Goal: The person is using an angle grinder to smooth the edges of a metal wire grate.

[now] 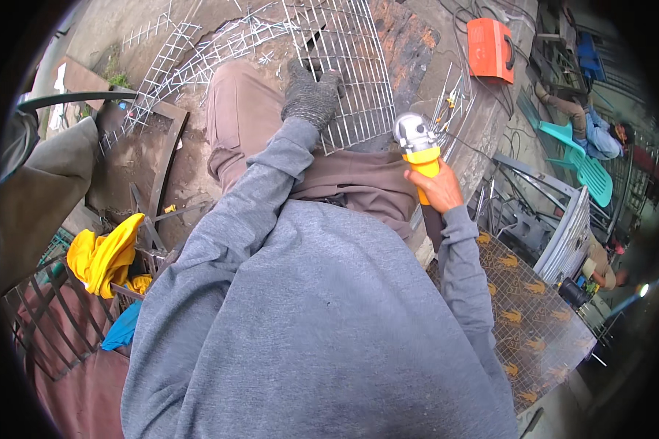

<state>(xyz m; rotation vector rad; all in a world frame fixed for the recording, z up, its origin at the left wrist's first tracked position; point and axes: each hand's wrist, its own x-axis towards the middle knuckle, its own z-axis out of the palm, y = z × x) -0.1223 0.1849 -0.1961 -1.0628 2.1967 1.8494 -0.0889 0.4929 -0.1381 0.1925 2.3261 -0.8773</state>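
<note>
My left hand [311,95], in a dark grey knit glove, is closed on the left edge of a wire mesh panel [360,94]. The panel leans in front of me, its lower edge by my lap. In my bare right hand [441,189] is a yellow angle grinder [422,159], gripped round its body. Its silver head points up and away from me, a little right of the mesh and apart from it. Whether its disc is turning I cannot tell.
Cut mesh strips and wire bits [220,55] litter the ground at the far left. An orange-red machine case [488,50] stands far right with cables around it. Thin rods [454,110] lie beyond the grinder. A yellow cloth [104,252] hangs at left. People work near teal chairs [594,179].
</note>
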